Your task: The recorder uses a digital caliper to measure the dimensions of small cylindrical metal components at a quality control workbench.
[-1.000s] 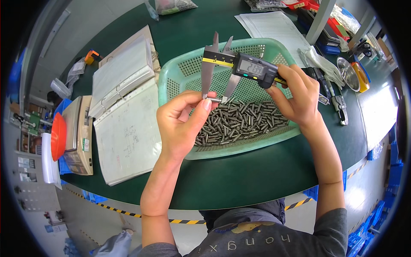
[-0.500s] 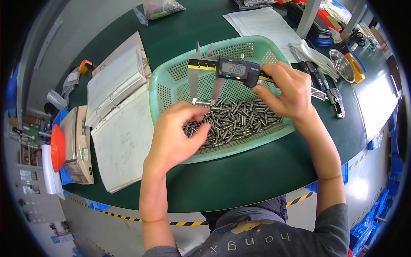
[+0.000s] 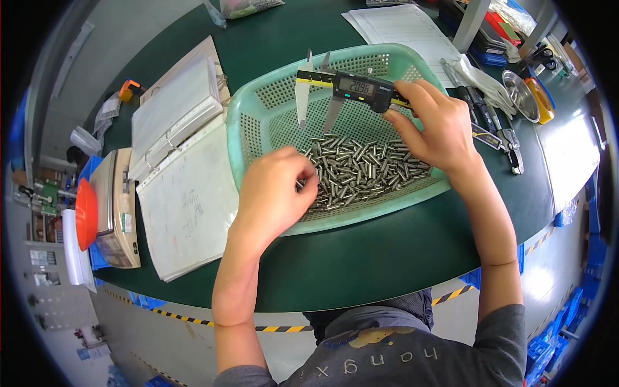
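A digital caliper (image 3: 362, 90) is held by my right hand (image 3: 440, 129), its thumb and fingers closed around the slide end. The caliper's long jaws point down over the green plastic basket (image 3: 335, 226); they stand apart with no pin between them. Inside the basket lies a heap of short, shiny metal pins (image 3: 364, 173), mostly toward the near side. My left hand (image 3: 274, 193) is at the heap's left edge, thumb and fingertips curled together. Whether a pin is pinched in them is hidden.
Left of the basket lies an open ring binder (image 3: 187, 200) with sheets, beside a weighing scale (image 3: 122, 213) and a red-orange dish (image 3: 85, 213). On the right are more calipers (image 3: 496, 129), a white glove (image 3: 487, 84) and a metal bowl (image 3: 521, 97). Papers (image 3: 400, 35) lie behind.
The pin between the caliper jaws is gone from there. My left hand has moved away from the jaws and its fingers have closed. The caliper has risen slightly, away from the heap.
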{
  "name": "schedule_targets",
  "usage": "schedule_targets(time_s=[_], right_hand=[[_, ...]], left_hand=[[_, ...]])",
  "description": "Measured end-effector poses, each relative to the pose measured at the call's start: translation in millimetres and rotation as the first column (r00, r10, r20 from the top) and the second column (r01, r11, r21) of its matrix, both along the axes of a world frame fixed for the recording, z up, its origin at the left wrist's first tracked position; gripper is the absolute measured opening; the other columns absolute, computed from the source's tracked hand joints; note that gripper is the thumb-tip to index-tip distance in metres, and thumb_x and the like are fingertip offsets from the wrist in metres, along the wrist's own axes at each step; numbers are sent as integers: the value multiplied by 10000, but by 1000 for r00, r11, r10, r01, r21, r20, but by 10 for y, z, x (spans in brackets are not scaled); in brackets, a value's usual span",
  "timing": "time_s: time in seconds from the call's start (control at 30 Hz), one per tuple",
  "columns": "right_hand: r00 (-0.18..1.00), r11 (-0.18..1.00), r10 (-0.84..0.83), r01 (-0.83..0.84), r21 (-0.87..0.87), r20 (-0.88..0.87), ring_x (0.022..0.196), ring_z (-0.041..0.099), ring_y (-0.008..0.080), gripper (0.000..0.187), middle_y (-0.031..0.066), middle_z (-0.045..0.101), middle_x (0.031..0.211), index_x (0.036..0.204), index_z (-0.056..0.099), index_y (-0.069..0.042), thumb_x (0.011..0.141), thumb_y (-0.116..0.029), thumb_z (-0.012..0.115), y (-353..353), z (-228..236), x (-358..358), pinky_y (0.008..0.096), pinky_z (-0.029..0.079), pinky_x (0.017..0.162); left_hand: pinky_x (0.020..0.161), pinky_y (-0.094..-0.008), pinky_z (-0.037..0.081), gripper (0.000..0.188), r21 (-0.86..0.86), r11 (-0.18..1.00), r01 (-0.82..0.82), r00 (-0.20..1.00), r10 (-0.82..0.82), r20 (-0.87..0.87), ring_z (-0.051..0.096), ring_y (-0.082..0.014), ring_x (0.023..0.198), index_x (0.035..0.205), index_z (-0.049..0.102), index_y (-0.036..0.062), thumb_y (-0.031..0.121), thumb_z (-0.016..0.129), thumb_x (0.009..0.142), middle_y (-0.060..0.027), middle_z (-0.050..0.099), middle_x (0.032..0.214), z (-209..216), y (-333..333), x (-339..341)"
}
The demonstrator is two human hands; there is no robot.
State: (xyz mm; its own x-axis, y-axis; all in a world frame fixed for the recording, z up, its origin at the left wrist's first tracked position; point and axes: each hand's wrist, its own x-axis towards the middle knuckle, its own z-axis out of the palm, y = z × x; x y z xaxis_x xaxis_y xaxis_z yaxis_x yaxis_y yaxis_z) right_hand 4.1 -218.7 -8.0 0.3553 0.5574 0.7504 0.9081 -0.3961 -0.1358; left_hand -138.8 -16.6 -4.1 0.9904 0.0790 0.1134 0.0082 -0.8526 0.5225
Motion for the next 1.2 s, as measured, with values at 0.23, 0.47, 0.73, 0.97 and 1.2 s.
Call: schedule_targets(time_s=[0.23, 0.47, 0.73, 0.97, 1.2], right_hand=[[993, 987, 92, -101, 128, 70, 490, 531, 226, 344, 78, 554, 681, 950, 597, -10, 672, -148, 743, -40, 43, 3, 290, 410, 424], [989, 986, 112, -123, 117, 92, 485, 526, 212, 342, 78, 538, 665, 940, 598, -3, 670, -152, 747, -48, 51, -6, 288, 405, 422], [990, 985, 108, -119, 124, 88, 466, 507, 209, 336, 69, 519, 644, 921, 598, -4, 675, -172, 752, -33, 59, -21, 291, 394, 412], [992, 989, 79, -90, 116, 96, 452, 491, 206, 311, 57, 520, 620, 851, 594, -28, 663, -206, 765, -36, 82, -37, 288, 377, 402], [995, 987, 87, -93, 129, 54, 459, 507, 221, 312, 62, 554, 634, 840, 596, -44, 670, -241, 766, -51, 75, -23, 298, 381, 404]], left_hand=[[697, -245, 486, 96, -652, 756, 46, 927, 210, 309, 613, -120, 734, 863, 640, -20, 13, 668, 777, -70, 659, 840, 32, -38, 22], [740, -262, 500, 161, -833, 536, 138, 924, 232, 302, 621, -140, 784, 939, 614, -68, 19, 653, 810, -126, 657, 898, 22, -74, 0], [756, -310, 499, 130, -847, 496, 189, 900, 257, 352, 638, -194, 779, 946, 606, -42, 31, 608, 838, -123, 651, 893, 16, -137, -9], [764, -286, 522, 152, -880, 420, 222, 912, 231, 340, 637, -169, 801, 963, 600, -64, 26, 623, 843, -137, 651, 901, 19, -110, -12], [783, -326, 496, 223, -831, 543, 121, 969, 118, 218, 623, -187, 850, 968, 625, -12, 56, 690, 766, -110, 652, 912, 166, 0, -64]])
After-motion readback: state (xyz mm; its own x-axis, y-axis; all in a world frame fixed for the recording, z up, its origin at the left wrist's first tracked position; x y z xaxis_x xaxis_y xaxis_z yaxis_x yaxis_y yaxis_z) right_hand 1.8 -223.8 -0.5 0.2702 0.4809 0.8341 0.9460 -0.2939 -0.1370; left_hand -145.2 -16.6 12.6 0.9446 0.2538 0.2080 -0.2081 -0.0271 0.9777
